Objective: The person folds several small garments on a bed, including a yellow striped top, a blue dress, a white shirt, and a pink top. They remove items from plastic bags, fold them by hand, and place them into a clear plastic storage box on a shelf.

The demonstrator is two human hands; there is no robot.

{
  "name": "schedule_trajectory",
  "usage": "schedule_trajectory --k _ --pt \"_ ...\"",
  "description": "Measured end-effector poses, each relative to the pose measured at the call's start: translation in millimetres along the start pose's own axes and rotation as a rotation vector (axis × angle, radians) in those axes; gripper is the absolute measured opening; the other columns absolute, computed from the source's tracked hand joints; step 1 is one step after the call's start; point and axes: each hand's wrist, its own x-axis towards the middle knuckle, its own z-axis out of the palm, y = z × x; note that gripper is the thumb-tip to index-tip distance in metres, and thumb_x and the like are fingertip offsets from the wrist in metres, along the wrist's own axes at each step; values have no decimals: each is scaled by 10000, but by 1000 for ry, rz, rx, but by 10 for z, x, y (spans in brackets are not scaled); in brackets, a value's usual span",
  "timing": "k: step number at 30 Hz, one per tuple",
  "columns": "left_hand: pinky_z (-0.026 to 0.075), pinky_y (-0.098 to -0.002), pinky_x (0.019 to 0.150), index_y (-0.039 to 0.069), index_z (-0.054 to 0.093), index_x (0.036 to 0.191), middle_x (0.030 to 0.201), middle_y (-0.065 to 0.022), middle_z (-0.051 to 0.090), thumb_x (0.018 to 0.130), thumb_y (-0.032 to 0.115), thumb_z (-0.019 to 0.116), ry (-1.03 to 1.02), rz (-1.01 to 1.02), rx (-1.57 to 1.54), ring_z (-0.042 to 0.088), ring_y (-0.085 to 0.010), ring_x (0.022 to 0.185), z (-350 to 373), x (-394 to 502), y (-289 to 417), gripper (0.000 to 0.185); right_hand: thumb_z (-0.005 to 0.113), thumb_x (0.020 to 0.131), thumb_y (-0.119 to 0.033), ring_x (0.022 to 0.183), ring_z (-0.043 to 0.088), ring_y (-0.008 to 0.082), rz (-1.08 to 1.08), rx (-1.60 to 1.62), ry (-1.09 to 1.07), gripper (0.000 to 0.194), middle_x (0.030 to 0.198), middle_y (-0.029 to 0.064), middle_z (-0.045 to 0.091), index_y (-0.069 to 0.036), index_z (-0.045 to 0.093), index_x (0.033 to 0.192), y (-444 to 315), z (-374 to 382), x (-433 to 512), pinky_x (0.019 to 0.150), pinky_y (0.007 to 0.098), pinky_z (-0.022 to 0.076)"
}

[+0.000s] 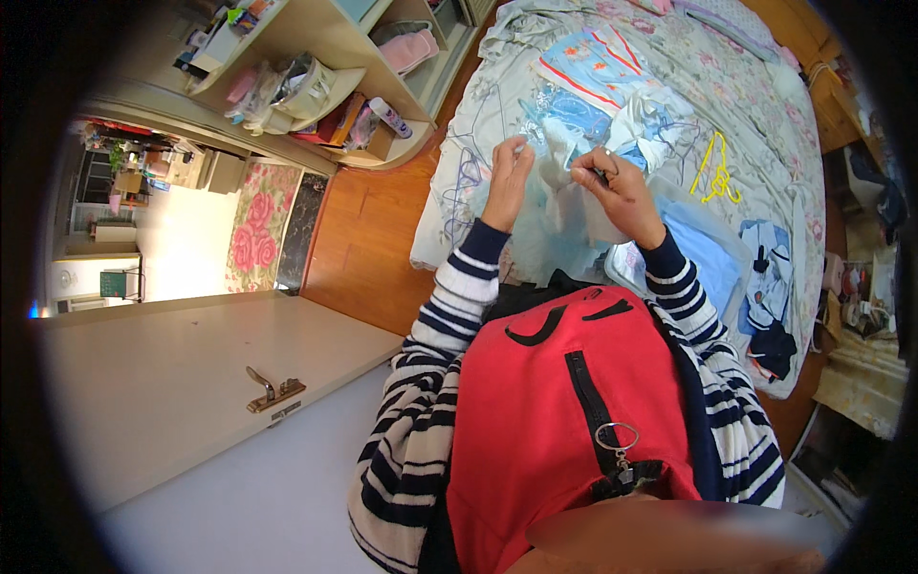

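Observation:
A sheer pale-blue garment (556, 215), seemingly of tulle, hangs in front of me over the bed's near edge. My right hand (615, 192) wears a ring and pinches the garment's upper part between thumb and bent fingers. To its left, my left hand (508, 179) is raised at the garment's other side with fingers curled; whether it grips the cloth is unclear. Just beyond both hands lie a crumpled white cloth (642, 125) and a light-blue floral cloth with red trim (592, 64). Beside my right forearm is folded blue clothing (699, 240) in a clear plastic container or bag (739, 251).
Yellow hangers (715, 176) and purple hangers (466, 183) lie on the floral bedsheet (760, 129). Folded clothes (766, 269) rest at the bed's right side. At left are an open door (215, 359), wooden floor (366, 222) and shelves (344, 43) with a spray can (389, 117).

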Motion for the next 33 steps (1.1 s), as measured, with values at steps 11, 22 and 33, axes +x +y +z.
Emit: schedule_trajectory --k 11,22,33 --pt "466 -295 901 27 622 1106 1054 -41 669 904 62 599 -259 -238 -767 622 -145 960 -27 152 486 206 564 984 -175 648 486 94 147 124 62 196 696 32 526 -1 653 987 -137 -315 -10 603 249 398" --pt "450 -379 993 7 517 1285 1214 -102 630 973 95 519 -49 -196 -976 611 -209 1084 -284 172 691 324 573 976 -161 670 471 60 181 297 -79 227 740 -13 558 47 662 960 -19 -573 -197 604 221 379" --pt "483 -323 910 15 565 1165 1068 -50 649 979 92 517 -70 -263 -859 629 -174 1013 -396 101 541 207 593 971 -164 802 502 81 16 925 320 311 833 -1 560 18 568 1222 298 -575 -57 791 213 410"
